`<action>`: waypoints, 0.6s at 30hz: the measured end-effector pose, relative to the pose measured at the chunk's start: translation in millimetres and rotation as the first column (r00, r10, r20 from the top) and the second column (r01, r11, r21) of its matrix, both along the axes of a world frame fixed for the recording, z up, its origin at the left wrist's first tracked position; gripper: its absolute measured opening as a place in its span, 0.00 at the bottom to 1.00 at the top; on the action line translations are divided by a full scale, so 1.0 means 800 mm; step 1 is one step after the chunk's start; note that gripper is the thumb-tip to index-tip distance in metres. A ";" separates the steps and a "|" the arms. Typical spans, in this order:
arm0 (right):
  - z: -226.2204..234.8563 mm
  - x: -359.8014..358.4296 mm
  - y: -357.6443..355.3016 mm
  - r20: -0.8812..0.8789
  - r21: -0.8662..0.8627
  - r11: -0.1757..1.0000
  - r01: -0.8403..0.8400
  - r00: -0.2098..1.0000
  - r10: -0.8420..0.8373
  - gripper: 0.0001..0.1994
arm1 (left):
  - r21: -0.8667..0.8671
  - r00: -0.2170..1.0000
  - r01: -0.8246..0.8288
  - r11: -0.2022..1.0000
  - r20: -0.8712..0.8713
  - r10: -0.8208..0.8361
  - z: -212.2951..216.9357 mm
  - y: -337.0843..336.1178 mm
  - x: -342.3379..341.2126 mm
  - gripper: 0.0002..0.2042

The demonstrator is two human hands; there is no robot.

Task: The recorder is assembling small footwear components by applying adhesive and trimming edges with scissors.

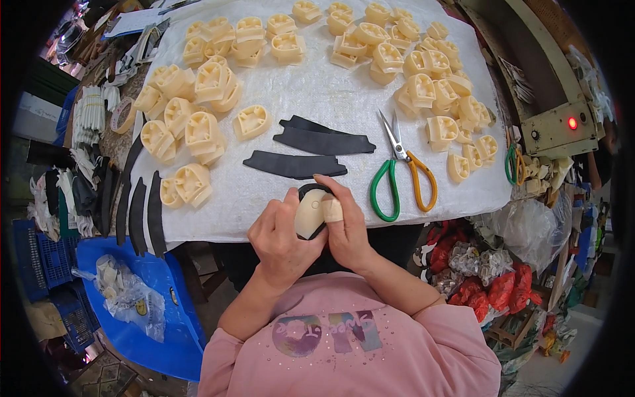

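Observation:
At the table's near edge, my left hand (278, 228) and my right hand (348, 231) are both closed round one cream plastic shoe heel (306, 217). A black strip edges the heel's rim. My right thumb, with a pale wrap on it, presses on the heel's flat face. Just beyond my hands lie several black cut strips (294, 164), overlapping in two groups. To their right rest open scissors (398, 149) with one green and one orange handle, blades pointing away.
Clusters of cream heels (208, 135) cover the left, back and right of the white-covered table (317, 86). More black strips (154, 212) hang over its left edge. A blue bin (178, 324) stands at lower left. At right is a metal machine (555, 129) with a lit red lamp.

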State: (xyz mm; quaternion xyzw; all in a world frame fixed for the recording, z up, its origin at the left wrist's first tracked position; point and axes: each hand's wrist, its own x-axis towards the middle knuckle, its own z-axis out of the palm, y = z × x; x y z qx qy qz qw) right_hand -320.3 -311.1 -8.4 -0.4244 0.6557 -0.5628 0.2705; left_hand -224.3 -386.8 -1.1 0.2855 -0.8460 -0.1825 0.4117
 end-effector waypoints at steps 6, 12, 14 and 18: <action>-0.009 -0.003 0.004 0.289 -0.019 0.990 -0.139 0.947 0.139 0.26 | -0.015 0.996 0.068 0.998 0.053 -0.067 -0.003 -0.007 0.007 0.30; -0.011 -0.003 0.000 0.551 -0.092 0.992 -0.092 0.825 0.127 0.24 | -0.034 0.997 0.077 0.996 0.010 -0.077 -0.008 -0.002 0.012 0.30; -0.016 -0.005 0.000 0.599 -0.089 0.993 -0.076 0.792 0.114 0.23 | -0.014 0.994 0.108 0.994 0.011 -0.108 -0.013 0.000 0.014 0.32; 0.010 -0.020 -0.007 0.555 0.065 0.997 -0.039 0.832 -0.003 0.20 | 0.227 0.988 0.120 0.967 -0.127 -0.092 -0.011 0.013 0.017 0.38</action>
